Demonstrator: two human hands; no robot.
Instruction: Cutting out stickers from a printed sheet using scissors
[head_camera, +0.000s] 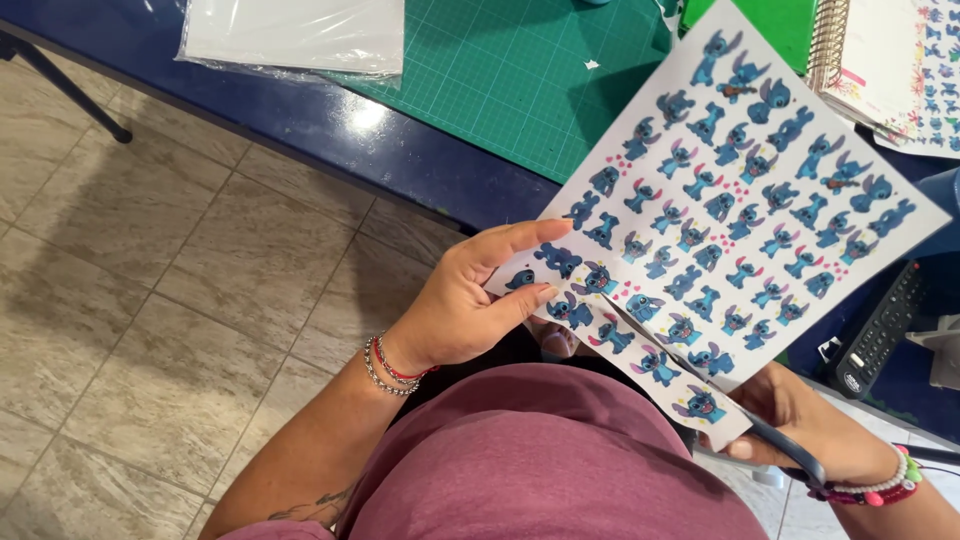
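Note:
A white sticker sheet (740, 190) printed with several small blue cartoon creatures is held up over the table edge. My left hand (470, 300) pinches its lower left corner between thumb and fingers. My right hand (810, 420) is below the sheet's lower right, gripping blue-handled scissors (790, 450). The blades run up under the sheet along a cut that separates a bottom strip (640, 350). The blade tips are hidden by the paper.
A green cutting mat (520, 70) lies on the blue table (330, 120). A clear plastic sleeve of white sheets (300, 35) sits at the back left. At the right are a spiral notebook (880, 60) and a black remote (880, 330). Tiled floor lies on the left.

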